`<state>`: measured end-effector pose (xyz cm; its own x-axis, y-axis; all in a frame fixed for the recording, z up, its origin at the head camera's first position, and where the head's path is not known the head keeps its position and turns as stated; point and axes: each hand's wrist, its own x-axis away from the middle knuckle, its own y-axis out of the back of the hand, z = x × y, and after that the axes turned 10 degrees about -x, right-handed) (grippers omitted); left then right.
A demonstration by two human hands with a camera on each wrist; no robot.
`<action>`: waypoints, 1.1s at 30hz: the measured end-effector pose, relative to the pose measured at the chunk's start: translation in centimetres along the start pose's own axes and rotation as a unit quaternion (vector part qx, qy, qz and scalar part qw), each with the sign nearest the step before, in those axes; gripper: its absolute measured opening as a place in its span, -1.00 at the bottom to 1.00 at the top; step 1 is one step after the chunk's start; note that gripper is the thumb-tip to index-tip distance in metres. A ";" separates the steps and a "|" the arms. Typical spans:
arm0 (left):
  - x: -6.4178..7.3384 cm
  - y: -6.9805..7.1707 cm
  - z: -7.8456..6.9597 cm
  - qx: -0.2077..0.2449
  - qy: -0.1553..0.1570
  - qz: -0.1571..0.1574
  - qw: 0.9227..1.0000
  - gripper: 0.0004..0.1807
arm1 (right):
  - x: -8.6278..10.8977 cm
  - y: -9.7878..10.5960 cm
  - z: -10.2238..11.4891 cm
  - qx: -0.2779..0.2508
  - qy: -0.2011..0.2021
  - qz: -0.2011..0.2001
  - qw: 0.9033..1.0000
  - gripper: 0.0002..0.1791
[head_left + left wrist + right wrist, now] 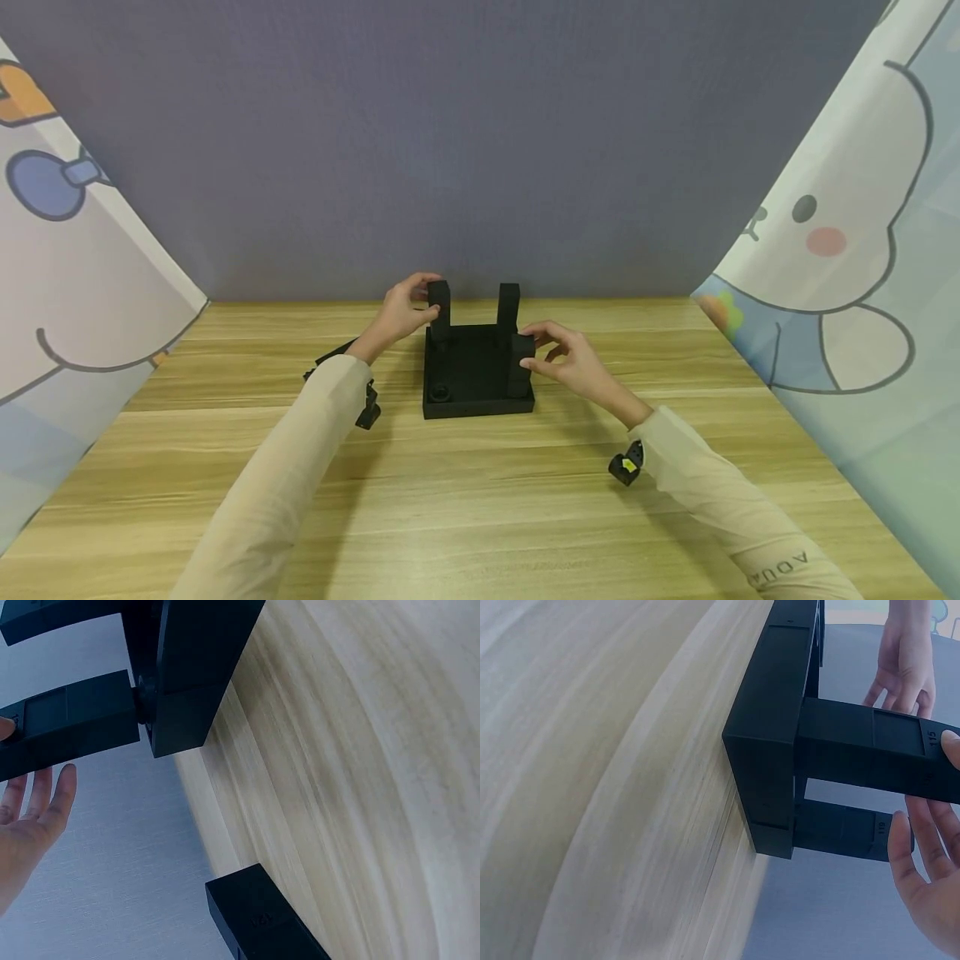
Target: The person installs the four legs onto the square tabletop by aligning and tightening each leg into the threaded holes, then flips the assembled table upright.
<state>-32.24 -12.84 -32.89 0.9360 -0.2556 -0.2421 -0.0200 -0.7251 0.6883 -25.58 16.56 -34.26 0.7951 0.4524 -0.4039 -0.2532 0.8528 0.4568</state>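
Note:
A black square base (472,367) with raised edges sits on the table, and black rectangular posts stand at its corners. My left hand (405,312) pinches the top of the back left post (440,310). In the left wrist view a short round neck shows between that post (82,720) and the base (196,675). My right hand (566,358) pinches the front right post (520,367), which bears the number 115 in the right wrist view. The back right post (508,307) stands untouched. A round fitting (440,392) shows at the front left corner.
Another black post (262,915) lies on the wooden table (450,500), partly hidden behind my left wrist in the head view. A grey panel (450,150) rises behind the table, with cartoon-printed sheets (832,250) at both sides.

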 end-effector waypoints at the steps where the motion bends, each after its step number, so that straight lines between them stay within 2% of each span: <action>1: 0.0 0.0 0.0 0.002 -0.001 0.001 1.000 -0.47 | 0.0 0.0 0.0 0.000 0.000 0.000 1.000 -0.58; 9: 0.0 -0.8 0.2 0.022 -0.005 -0.020 1.000 -0.42 | 0.0 0.0 0.1 0.005 -0.012 -0.003 1.000 -0.57; 17: 0.0 -1.3 0.0 0.018 -0.015 -0.044 0.999 -0.47 | 0.1 0.0 0.1 0.001 -0.011 -0.003 1.000 -0.56; 24: -0.1 -0.6 0.2 -0.021 -0.029 -0.023 0.999 -0.49 | 0.1 0.0 0.0 0.003 -0.003 -0.001 1.000 -0.58; 33: -0.2 0.3 -0.1 -0.045 -0.020 0.016 0.999 -0.51 | 0.1 0.0 0.0 -0.003 -0.009 -0.002 1.000 -0.58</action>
<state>-32.37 -12.94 -32.63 0.9206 -0.3044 -0.2446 -0.0168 -0.6568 0.7539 -25.49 16.59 -34.25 0.8058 0.4450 -0.3907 -0.2542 0.8558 0.4505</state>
